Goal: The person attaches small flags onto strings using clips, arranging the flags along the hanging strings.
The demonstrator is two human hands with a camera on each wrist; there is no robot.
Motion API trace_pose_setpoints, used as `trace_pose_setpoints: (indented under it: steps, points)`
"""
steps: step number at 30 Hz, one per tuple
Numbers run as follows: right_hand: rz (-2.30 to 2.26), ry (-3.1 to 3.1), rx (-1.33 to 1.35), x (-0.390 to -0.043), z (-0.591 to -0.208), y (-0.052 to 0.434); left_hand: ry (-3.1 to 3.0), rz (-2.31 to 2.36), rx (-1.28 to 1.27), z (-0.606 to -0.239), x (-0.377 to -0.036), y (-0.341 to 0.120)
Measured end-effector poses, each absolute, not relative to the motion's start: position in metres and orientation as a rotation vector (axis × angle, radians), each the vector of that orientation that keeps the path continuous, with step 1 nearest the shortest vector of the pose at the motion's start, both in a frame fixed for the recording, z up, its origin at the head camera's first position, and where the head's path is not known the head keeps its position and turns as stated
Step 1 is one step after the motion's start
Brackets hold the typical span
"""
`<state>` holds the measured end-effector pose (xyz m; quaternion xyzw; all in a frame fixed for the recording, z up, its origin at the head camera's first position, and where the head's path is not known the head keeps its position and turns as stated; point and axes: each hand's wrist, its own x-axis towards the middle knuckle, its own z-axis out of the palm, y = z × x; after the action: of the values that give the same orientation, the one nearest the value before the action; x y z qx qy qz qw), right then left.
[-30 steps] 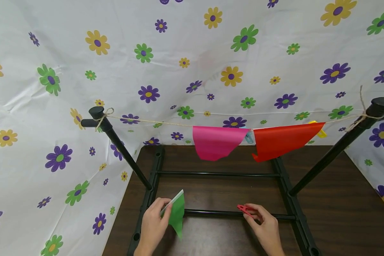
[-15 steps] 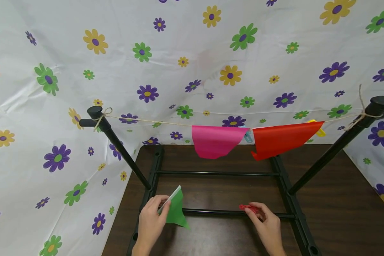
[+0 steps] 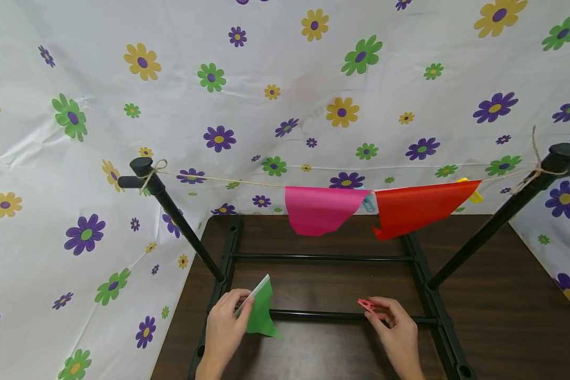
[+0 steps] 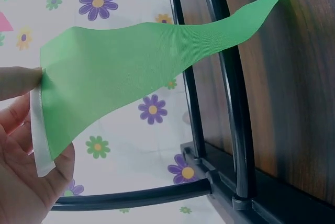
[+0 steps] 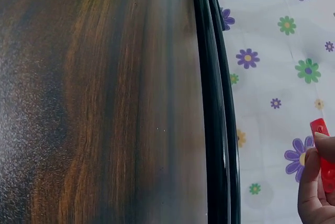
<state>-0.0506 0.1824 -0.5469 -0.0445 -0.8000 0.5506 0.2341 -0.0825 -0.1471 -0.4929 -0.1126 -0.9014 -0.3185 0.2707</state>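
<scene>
My left hand (image 3: 226, 327) pinches a green triangular pennant (image 4: 120, 72) by its white-banded top edge, and the cloth trails down to a thin, curling tip. In the head view the same pennant (image 3: 262, 312) hangs to the right of the fingers. A small red clothespin (image 3: 368, 306) is held between the thumb and fingers of my right hand (image 3: 393, 332). Both hands are in front of a string (image 3: 228, 181) that bears a pink pennant (image 3: 323, 210) and a red pennant (image 3: 423, 208). A blue clothespin (image 3: 369, 202) and a yellow clothespin (image 3: 476, 196) show at these pennants.
The string is tied to a black left post (image 3: 182, 221) and a black right post (image 3: 489, 221). They rise from a black frame with crossbars (image 3: 323, 258) on a dark wooden table (image 3: 513, 306). Behind hangs a white flowered cloth (image 3: 266, 63).
The green pennant's tip has swung to the right, and my left hand has shifted slightly up and left. My right hand has moved slightly right, turning the red clothespin in its fingers.
</scene>
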Motion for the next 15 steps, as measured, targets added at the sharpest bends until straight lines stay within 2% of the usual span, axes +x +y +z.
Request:
trace_pose_setpoints:
  steps: [9,15]
  points:
    - [1.468,-2.279,-0.291,-0.0493,-0.5460,0.1830,-2.416,-0.849,-0.293,-0.4923,-0.0843,-0.1505]
    - [1.519,-2.293,-0.283,-0.0482,-0.5467,0.1826,-2.421,-0.861,-0.278,-0.4913,-0.0833,-0.1529]
